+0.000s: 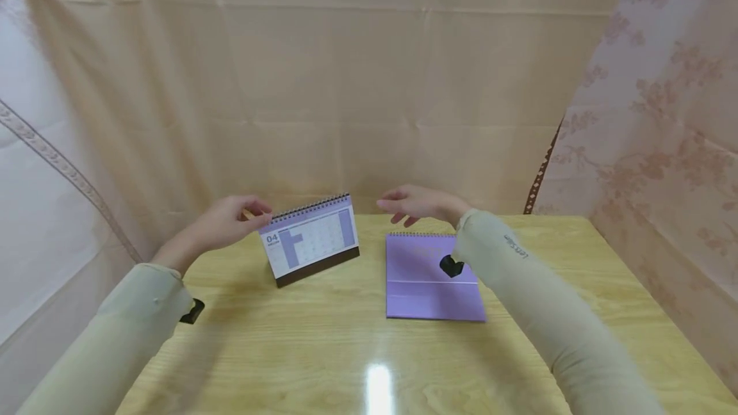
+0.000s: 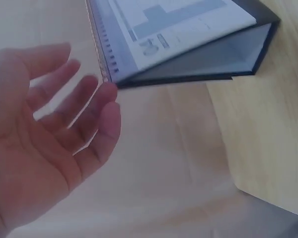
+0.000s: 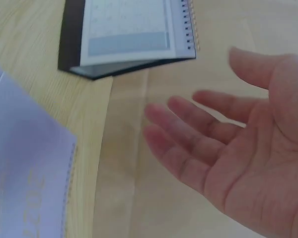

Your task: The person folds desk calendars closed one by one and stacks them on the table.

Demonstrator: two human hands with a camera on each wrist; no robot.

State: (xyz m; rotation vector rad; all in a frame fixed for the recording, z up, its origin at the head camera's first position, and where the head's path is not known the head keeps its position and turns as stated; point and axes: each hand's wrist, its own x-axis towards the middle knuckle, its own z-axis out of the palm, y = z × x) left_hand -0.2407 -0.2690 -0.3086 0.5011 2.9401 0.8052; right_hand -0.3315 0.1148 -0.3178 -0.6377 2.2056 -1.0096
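A spiral-bound desk calendar (image 1: 311,235) stands tent-like on the table, turned at an angle, its page marked 04 facing me. At its upper left corner is my left hand (image 1: 233,219); in the left wrist view the loosely bent fingers (image 2: 109,119) reach the corner, but whether they touch is hard to tell. My right hand (image 1: 423,202) hovers above the back of a purple spiral-bound calendar (image 1: 429,300), which lies flat with its rings away from me. Nothing is in the right hand, its fingers (image 3: 179,153) spread and slightly bent in the right wrist view.
The wood-grain table (image 1: 323,351) has its far edge just behind the calendars. A beige cloth (image 1: 369,82) hangs behind it, with a flowered curtain (image 1: 680,146) on the right and a pale cloth (image 1: 46,223) on the left. Light glares off the table's front.
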